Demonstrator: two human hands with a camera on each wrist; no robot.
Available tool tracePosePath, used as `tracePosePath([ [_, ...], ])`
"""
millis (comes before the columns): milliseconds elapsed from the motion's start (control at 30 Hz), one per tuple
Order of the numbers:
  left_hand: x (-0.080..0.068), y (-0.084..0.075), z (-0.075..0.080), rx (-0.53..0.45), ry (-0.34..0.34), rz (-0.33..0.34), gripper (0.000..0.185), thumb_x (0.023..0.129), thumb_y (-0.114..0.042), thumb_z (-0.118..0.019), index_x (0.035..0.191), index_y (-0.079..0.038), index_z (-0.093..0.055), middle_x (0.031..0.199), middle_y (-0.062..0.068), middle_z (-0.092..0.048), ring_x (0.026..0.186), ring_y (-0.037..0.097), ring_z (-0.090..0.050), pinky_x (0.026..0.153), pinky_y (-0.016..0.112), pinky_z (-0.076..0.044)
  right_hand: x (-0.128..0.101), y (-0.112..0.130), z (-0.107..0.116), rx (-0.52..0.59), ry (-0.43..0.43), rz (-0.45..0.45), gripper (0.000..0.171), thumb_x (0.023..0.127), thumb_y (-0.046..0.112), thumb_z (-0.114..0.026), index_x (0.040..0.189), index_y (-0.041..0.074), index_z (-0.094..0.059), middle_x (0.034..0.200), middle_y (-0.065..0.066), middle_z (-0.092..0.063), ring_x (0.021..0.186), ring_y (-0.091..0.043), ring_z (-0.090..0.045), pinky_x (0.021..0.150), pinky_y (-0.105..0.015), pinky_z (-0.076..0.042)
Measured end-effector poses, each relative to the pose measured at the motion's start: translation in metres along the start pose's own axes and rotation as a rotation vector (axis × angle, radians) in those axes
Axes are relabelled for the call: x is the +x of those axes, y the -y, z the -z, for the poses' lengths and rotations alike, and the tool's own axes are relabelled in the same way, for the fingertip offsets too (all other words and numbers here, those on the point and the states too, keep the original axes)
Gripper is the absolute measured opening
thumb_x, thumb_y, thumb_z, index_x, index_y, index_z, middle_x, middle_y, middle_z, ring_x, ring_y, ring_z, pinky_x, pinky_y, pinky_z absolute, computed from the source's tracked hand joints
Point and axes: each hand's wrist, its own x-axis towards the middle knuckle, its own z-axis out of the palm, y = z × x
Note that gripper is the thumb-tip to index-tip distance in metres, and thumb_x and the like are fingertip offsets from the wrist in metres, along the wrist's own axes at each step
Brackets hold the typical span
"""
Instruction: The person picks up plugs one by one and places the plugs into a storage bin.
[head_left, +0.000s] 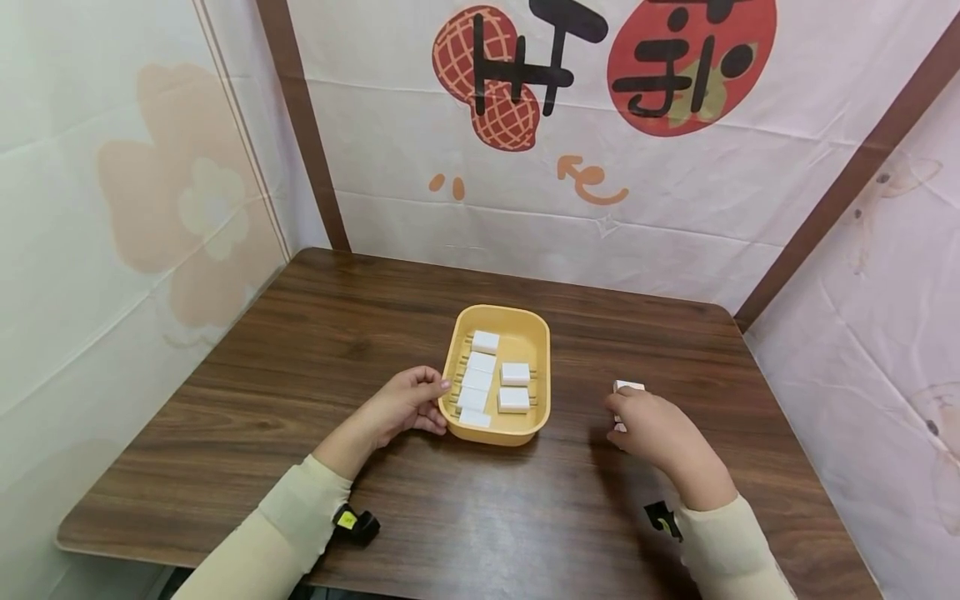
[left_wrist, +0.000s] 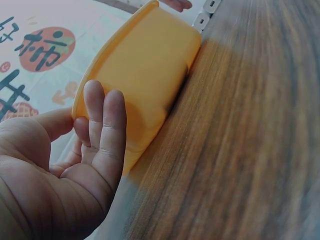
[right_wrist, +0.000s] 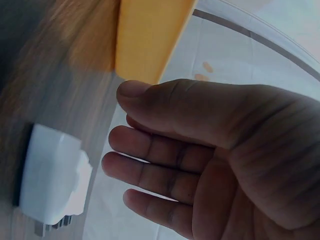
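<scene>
A yellow plastic tray (head_left: 522,340) stands on the table, holding several white charger plugs (head_left: 477,379) with metal prongs. Along its left side runs a row of plugs, prongs pointing left; two more plugs (head_left: 514,400) lie at right, prongs pointing right. My left hand (head_left: 405,404) pinches the tray's left rim, with two fingers straight against the outer wall (left_wrist: 145,65). To the right of the tray, my right hand (head_left: 654,429) hangs over white plugs (head_left: 628,386) on the table, partly hidden by it. In the right wrist view its loosely bent fingers are apart from the plugs (right_wrist: 50,172).
The brown wood-grain table (head_left: 360,325) has rounded corners. Printed white cloth walls (head_left: 390,225) stand behind it and at both sides. A black strap mount (head_left: 356,525) sits at the left wrist and another (head_left: 663,518) at the right.
</scene>
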Motion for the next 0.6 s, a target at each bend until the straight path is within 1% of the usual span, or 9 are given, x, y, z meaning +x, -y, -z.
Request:
tracePosePath([
  [133, 0.0, 0.0, 0.0, -0.007, 0.001, 0.007, 0.027, 0.104, -0.026, -0.062, 0.111, -0.003, -0.05, 0.08, 0.01, -0.066, 0.066, 0.019, -0.07, 0.068, 0.039, -0.064, -0.002, -0.006, -0.005, -0.027, 0.005, -0.019, 0.015, 0.084, 0.012, -0.078, 0.094, 0.012, -0.066, 0.087, 0.0, -0.058, 0.071, -0.016, -0.057, 0.062, -0.038, -0.049],
  [300, -0.001, -0.003, 0.0, -0.007, 0.003, 0.016, 0.027, 0.105, -0.026, -0.061, 0.112, -0.003, -0.05, 0.08, 0.009, -0.066, 0.066, 0.019, -0.07, 0.069, 0.039, -0.064, -0.002, -0.009, -0.009, -0.042, 0.022, -0.039, 0.013, 0.084, 0.014, -0.078, 0.093, 0.012, -0.068, 0.089, -0.001, -0.061, 0.074, -0.019, -0.062, 0.065, -0.042, -0.053],
  [467, -0.002, -0.003, -0.001, -0.005, 0.0, 0.017, 0.027, 0.105, -0.026, -0.061, 0.112, -0.003, -0.05, 0.079, 0.009, -0.066, 0.066, 0.019, -0.07, 0.068, 0.039, -0.064, -0.003, -0.012, -0.012, -0.029, 0.051, -0.047, 0.023, 0.081, 0.017, -0.082, 0.101, 0.01, -0.072, 0.095, -0.002, -0.065, 0.084, -0.023, -0.067, 0.072, -0.045, -0.056],
  [600, -0.002, -0.003, -0.001, -0.007, 0.0, 0.016, 0.027, 0.105, -0.026, -0.061, 0.113, -0.003, -0.05, 0.079, 0.009, -0.067, 0.066, 0.019, -0.07, 0.068, 0.039, -0.064, -0.004, -0.014, -0.013, -0.022, 0.053, -0.049, 0.03, 0.08, 0.017, -0.084, 0.107, 0.009, -0.074, 0.101, -0.003, -0.067, 0.092, -0.025, -0.068, 0.078, -0.047, -0.057],
])
